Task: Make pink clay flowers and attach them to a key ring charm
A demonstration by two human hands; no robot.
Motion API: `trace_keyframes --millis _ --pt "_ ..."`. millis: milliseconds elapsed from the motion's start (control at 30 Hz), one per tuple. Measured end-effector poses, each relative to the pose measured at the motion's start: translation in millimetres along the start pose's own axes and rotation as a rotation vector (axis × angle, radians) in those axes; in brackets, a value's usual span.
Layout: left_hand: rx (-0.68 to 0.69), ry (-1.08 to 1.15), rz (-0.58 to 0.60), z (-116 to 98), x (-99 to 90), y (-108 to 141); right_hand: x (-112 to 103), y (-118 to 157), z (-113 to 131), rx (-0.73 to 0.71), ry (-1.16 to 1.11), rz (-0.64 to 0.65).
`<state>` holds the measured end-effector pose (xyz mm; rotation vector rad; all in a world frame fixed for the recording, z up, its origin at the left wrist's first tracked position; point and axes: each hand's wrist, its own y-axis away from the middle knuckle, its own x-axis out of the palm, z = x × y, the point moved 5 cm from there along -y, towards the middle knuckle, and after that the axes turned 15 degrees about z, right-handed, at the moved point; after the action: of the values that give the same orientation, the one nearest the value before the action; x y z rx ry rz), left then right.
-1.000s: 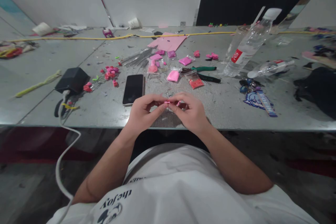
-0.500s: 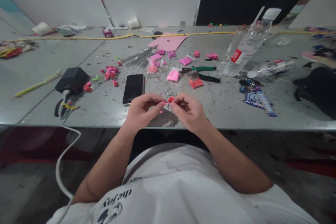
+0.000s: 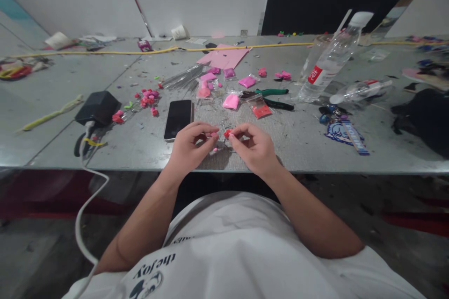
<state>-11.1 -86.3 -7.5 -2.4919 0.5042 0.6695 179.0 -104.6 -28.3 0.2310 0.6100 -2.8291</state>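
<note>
Near the table's front edge, my right hand (image 3: 253, 145) pinches a small red clay flower (image 3: 228, 133) between thumb and forefinger. My left hand (image 3: 193, 144) is closed in a pinch just left of it, with a small bit of pink clay (image 3: 214, 135) at its fingertips. A narrow gap separates the two hands. Below them on the table lies a tiny pink clay piece (image 3: 215, 149). A phone (image 3: 178, 119) lies beside my left hand. Beyond my hands are bags of pink clay (image 3: 231, 101) and a bag of red clay (image 3: 261, 110).
Green-handled pliers (image 3: 275, 92) and a bundle of thin wires (image 3: 184, 77) lie farther back. Finished-looking clay flowers (image 3: 149, 96) and a black power adapter (image 3: 97, 107) are at left. A water bottle (image 3: 328, 67) stands at right, near a second bottle (image 3: 363, 91) lying down.
My left hand has drawn slightly left, away from the red flower, widening the gap between my fingertips. My right hand stays nearly in place, still pinching the flower.
</note>
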Motion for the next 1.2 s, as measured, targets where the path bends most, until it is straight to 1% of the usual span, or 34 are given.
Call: trace_keyframes --millis 100,167,233,300,333,400,500,567,633,700,767,867,967,1067,1133,1200 --pt "-0.025 -0.261 0.071 1.5 -0.5 -1.9 0.5 -0.1 1.7 -0.015 0.009 0.010" --pt "-0.037 -0.416 0.094 5.2 -1.6 -2.6 0.7 -0.7 3.4 -0.025 0.055 0.027" --pt "-0.059 -0.502 0.113 10.4 -2.8 -3.0 0.7 -1.5 5.7 -0.041 0.118 0.041" --pt "-0.070 -0.529 0.151 13.3 -2.7 -2.9 1.1 -2.2 8.6 -0.071 0.169 0.057" --pt "-0.062 -0.527 0.156 12.2 -3.1 -2.6 1.5 -2.5 10.2 -0.087 0.186 0.064" --pt "-0.031 -0.489 0.123 3.9 -5.9 -1.2 1.9 -2.8 13.1 -0.114 0.208 0.067" --pt "-0.003 -0.317 0.048 -16.5 -10.6 2.6 2.3 -3.2 15.9 -0.143 0.233 0.065" --pt "-0.010 -0.163 0.089 -27.9 -7.2 4.6 2.7 -3.1 17.1 -0.181 0.258 0.067" --pt "-0.034 -0.042 0.120 -33.9 -1.6 6.2 3.2 -2.7 17.8 -0.229 0.286 0.070" --pt "-0.093 0.032 0.089 -32.5 1.7 7.5 4.0 -1.9 17.9 -0.271 0.312 0.075" --pt "-0.166 0.078 0.049 -26.7 3.4 8.4 5.1 -1.0 17.7 -0.302 0.337 0.080" --pt "-0.238 0.128 0.085 -19.9 6.1 8.4 6.8 0.9 19.7 -0.359 0.365 0.077" --pt "-0.264 0.157 0.117 -18.8 5.4 8.9 8.0 3.0 24.2 -0.414 0.386 0.072" --pt "-0.266 0.199 0.131 -16.4 3.0 8.2 7.0 4.1 27.7 -0.392 0.383 0.087" --pt "-0.248 0.144 0.093 -11.6 -2.3 5.8 5.5 4.3 28.4 -0.346 0.373 0.105" --pt "-0.211 -0.045 0.008 -5.3 -10.9 2.3 3.4 4.2 27.7 -0.299 0.355 0.105"
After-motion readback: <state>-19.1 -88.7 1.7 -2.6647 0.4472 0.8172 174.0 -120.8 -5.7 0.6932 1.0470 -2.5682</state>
